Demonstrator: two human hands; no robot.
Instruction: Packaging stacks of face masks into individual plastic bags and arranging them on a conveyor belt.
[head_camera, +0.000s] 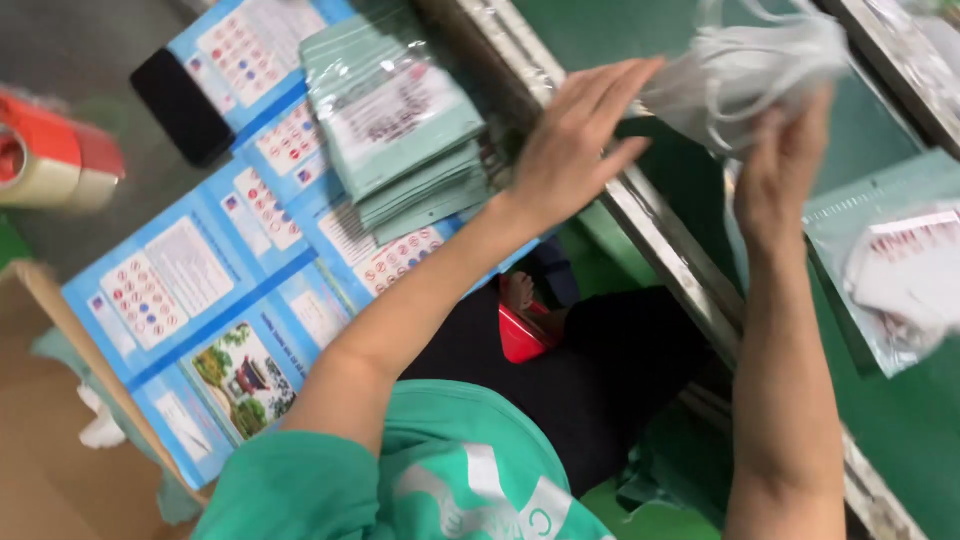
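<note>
Seated at a green packing line, you lift a bundle of white face masks (745, 65) above the conveyor belt (900, 420), your right hand (785, 165) closed around its lower edge while your left hand (570, 150), fingers spread flat and holding nothing, presses against the near side of the bundle. Ear loops trail loose off the top. To your left, a stack of sealed pale-green pouches (400, 120) rests on blue printed leaflets (210, 300), with a dark phone (180, 105) and a red tape dispenser (50, 150) further out. On the belt to your right lies a clear bag (900, 280) with white masks already inside it.

To handle the bundle well, you would likely do best to square its edges between both palms, keeping the loops tucked in so none snag, and hold it level over the belt rather than over the metal rail (650, 230), where a slipped mask could drop towards your lap
</note>
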